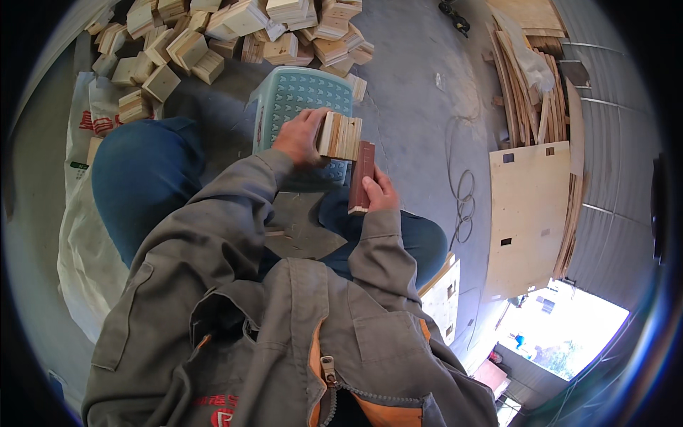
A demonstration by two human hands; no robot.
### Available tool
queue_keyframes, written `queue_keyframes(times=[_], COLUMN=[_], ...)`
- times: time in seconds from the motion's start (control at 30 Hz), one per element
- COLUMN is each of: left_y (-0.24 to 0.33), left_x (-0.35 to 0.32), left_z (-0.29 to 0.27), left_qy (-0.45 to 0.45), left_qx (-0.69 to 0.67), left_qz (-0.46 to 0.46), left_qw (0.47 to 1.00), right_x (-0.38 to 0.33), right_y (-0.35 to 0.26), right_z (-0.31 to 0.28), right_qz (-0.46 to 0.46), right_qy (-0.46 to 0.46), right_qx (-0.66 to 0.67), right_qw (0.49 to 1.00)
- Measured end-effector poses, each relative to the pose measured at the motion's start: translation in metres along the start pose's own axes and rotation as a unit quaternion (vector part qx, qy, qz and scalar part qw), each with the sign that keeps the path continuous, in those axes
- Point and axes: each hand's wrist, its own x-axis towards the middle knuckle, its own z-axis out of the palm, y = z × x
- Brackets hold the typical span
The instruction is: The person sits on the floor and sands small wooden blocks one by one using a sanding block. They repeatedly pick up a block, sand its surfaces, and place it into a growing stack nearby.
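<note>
Left hand (pixel 302 136) grips stack of pale wood blocks (pixel 340 136) over teal plastic stool (pixel 299 96); fingers hidden behind stack. Right hand (pixel 377 192) holds 1 dark red-faced board (pixel 362 178), lower end covered.

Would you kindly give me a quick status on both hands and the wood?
Left hand shut on stack of light wooden blocks. Right hand shut on dark reddish board, held on edge. Teal plastic stool beneath; nothing blocking.
</note>
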Motion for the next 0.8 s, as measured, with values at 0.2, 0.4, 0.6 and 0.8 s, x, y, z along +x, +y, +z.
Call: queue_keyframes(times=[0.2,0.4,0.6,0.8], left_y=[0.000,-0.004,0.004,0.002], left_x=[0.000,-0.003,-0.001,-0.002], left_z=[0.002,0.001,0.005,0.004], left_qy=[0.003,0.009,0.021,0.021], left_qx=[-0.010,-0.022,-0.022,-0.016], left_qz=[-0.003,-0.001,0.003,0.014], left_qw=[1.000,1.000,1.000,1.000], right_x=[0.000,0.073,0.126,0.082], right_y=[-0.024,-0.050,-0.062,-0.029], right_z=[0.017,0.046,0.049,0.032], right_qz=[-0.015,-0.108,-0.117,-0.142], right_qy=[0.027,0.029,0.016,0.031], right_qx=[-0.025,-0.115,-0.162,-0.180], right_qw=[0.999,0.987,0.980,0.973])
